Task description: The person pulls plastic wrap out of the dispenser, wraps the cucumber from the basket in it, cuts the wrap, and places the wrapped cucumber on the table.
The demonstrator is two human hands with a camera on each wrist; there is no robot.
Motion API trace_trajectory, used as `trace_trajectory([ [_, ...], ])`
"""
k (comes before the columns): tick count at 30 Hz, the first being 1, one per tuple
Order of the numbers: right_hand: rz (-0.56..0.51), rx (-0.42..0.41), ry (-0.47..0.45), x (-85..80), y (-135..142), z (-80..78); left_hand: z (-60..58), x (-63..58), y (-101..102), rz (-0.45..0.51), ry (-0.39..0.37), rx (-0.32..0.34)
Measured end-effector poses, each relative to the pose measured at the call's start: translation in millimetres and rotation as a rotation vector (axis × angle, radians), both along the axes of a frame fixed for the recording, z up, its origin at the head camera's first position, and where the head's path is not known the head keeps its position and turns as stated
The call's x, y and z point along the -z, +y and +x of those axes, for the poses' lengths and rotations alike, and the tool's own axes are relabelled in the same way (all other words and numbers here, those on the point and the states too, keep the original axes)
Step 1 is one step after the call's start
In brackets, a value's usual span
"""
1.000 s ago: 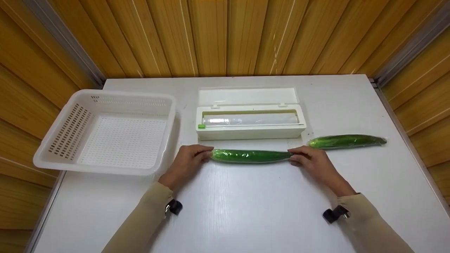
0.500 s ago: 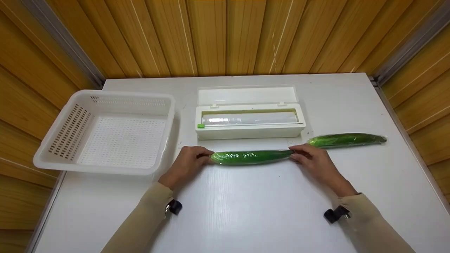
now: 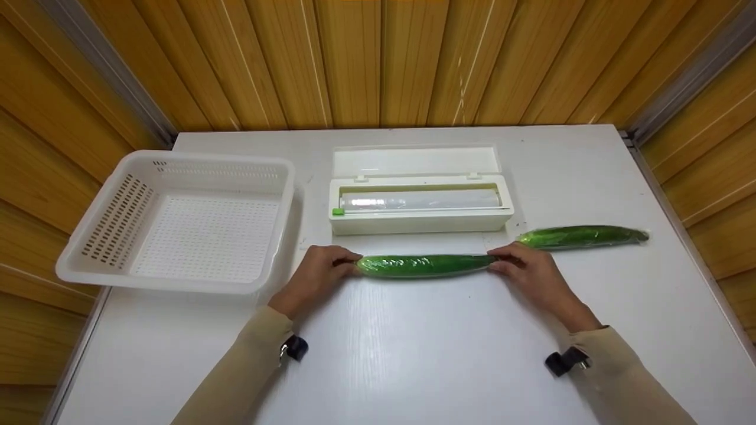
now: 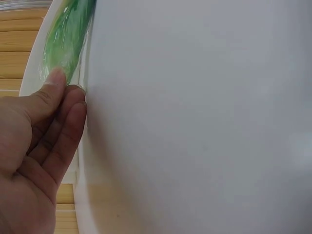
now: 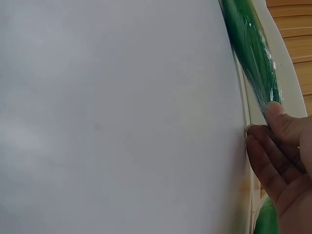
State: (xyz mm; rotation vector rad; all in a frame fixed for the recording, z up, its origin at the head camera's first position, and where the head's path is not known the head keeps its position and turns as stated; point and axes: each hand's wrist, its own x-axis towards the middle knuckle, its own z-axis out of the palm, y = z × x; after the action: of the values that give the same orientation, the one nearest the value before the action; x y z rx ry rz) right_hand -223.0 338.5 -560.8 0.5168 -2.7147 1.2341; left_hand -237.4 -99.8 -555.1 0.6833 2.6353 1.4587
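Note:
A green cucumber (image 3: 425,265) in clear plastic film lies crosswise between my two hands. My left hand (image 3: 316,274) pinches its paler left end; in the left wrist view the thumb (image 4: 54,85) presses the film there against the fingers. At the darker right end, my right hand (image 3: 528,274) pinches the film between thumb (image 5: 277,112) and fingertips. A second film-wrapped cucumber (image 3: 585,236) lies on the table just beyond the right hand. Behind the held cucumber stands a white cling film dispenser (image 3: 422,224), lid raised, its roll (image 3: 419,199) showing inside.
A white perforated plastic basket (image 3: 274,248) stands on the left of the white table (image 3: 413,354). The dispenser's green slider (image 3: 338,211) sits at its left end. Wood-patterned panels (image 3: 407,65) rise behind the table and at both sides.
Both hands keep their pinch on the cucumber's ends. The cucumber has shifted very slightly toward the person and to the right, with hardly any other movement.

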Motion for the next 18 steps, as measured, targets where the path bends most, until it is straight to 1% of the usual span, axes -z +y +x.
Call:
trace_trajectory([
  [6, 0.031, 0.033, -0.006, -1.6, 6, 2.1, 0.5, -1.9, 10, -0.006, -0.025, 0.010],
  [10, 0.057, 0.056, -0.015, -3.2, 13, 5.1, 2.1, -2.9, 18, -0.031, -0.019, 0.022],
  [18, 0.082, 0.071, 0.021, -6.7, 32, 10.1, 4.1, -4.2, 40, -0.035, -0.017, 0.065],
])
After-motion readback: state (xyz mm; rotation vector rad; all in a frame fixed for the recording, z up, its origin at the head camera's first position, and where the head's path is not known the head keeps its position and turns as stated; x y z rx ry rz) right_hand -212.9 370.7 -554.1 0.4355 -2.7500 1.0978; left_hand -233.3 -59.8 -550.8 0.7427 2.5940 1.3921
